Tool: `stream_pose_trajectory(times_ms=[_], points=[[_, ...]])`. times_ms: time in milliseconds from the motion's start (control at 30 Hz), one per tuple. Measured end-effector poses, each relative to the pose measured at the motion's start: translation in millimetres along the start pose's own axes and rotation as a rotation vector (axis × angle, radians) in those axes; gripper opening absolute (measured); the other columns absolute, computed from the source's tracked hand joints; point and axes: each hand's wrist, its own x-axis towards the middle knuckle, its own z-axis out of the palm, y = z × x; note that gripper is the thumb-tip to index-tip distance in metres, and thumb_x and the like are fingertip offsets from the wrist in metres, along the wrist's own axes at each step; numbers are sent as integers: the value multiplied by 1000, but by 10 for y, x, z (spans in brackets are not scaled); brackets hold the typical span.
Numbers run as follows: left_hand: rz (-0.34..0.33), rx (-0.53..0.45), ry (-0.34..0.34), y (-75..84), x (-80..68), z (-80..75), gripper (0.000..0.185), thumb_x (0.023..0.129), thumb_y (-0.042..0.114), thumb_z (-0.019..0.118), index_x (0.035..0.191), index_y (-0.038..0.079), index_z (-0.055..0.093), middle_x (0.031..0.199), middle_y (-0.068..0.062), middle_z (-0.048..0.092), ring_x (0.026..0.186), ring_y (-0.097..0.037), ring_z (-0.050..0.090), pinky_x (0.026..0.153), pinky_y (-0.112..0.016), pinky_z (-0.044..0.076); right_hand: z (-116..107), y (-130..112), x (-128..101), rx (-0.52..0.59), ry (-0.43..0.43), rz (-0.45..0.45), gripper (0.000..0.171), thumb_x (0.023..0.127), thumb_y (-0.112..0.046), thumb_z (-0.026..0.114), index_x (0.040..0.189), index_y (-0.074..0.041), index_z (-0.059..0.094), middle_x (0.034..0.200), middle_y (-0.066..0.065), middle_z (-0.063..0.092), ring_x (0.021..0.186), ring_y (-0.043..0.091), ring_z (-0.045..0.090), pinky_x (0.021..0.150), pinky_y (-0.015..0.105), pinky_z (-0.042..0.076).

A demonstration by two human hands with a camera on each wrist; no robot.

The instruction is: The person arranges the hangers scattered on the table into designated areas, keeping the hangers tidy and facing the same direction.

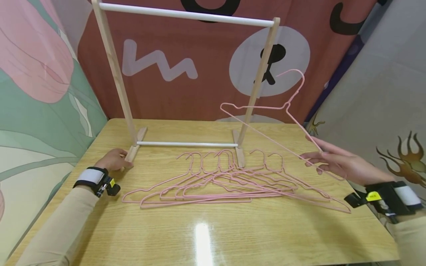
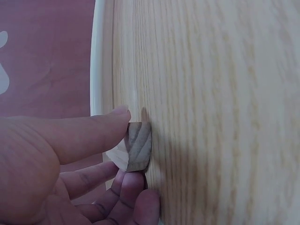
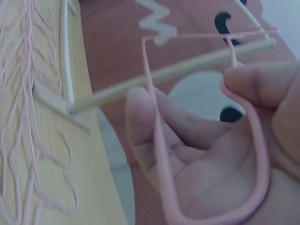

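A pink hanger (image 1: 287,106) was up in the air over the right part of the table (image 1: 166,236), its hook uppermost. The right hand (image 1: 339,162) held it by one end, thumb on the upper wire and the looped end curving across the palm, so most of it reached out to the left of that hand, crossing in front of the right upright (image 1: 257,82) of a rack (image 1: 188,14) in the head view. The left hand (image 1: 113,159), well apart from that hanger, pinched the near end of the rack's left foot (image 1: 131,155) between thumb and fingers. Between the hands, a heap of overlapping pink hangers (image 1: 229,196) lay on the table, hooks toward the rack. The rack's wooden uprights and white rails stood before a reddish cloth (image 1: 149,99)
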Motion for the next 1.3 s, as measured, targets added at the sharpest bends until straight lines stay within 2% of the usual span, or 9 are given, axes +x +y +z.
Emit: stream_pose_trajectory(times_ms=[167,300,500,633,733,867,1067,1300], points=[[19,13,7,2,-8,-5,61,88,12,74,126,-24,44,105,-31,60,87,-32,59,67,-32,47,152,-132,186,-143,119,28,58,112,-5,14,165,-22,-2,152,2,50,129,13,53,92,26,50],[3,17,4,11,-19,-1,61,88,12,74,127,-24,43,107,-32,58,89,-34,58,68,-33,47,250,-240,337,-217,224,49,56,114,-12,21,165,-25,2,147,-3,54,126,10,56,92,23,50],[-23,9,-14,-1,-7,20,63,90,13,73,130,-23,41,110,-34,57,89,-34,59,69,-34,48,355,-454,582,-248,365,46,57,113,-20,31,165,-28,9,141,-5,60,121,11,58,90,23,50],[-12,1,-14,-2,-2,21,62,89,13,73,129,-24,41,110,-34,57,90,-34,58,69,-33,47,394,-631,742,-209,410,19,57,113,-22,35,164,-30,13,138,-2,61,120,13,58,88,24,50],[-5,-5,-10,-6,7,18,62,89,12,73,129,-24,41,110,-34,57,89,-33,59,69,-33,47,434,-764,859,-241,474,46,56,112,-26,37,164,-33,16,135,-2,61,118,15,58,85,26,50],[-7,-5,-6,-18,20,13,62,89,12,73,129,-24,41,111,-35,57,89,-33,59,68,-32,48,490,-919,1006,-332,572,132,55,112,-33,37,162,-39,18,135,0,59,117,13,59,85,25,50],[-21,-4,-6,-17,21,14,62,89,13,73,129,-23,41,111,-35,57,87,-32,59,67,-33,48,515,-1062,1166,-319,605,202,54,112,-38,31,162,-44,11,146,12,44,116,8,59,90,22,50],[-16,11,-2,-18,25,18,62,89,14,73,128,-23,42,112,-34,57,88,-33,59,68,-32,47,506,-1075,1275,-294,620,256,54,112,-36,29,162,-43,9,147,17,41,116,13,58,91,24,50]])
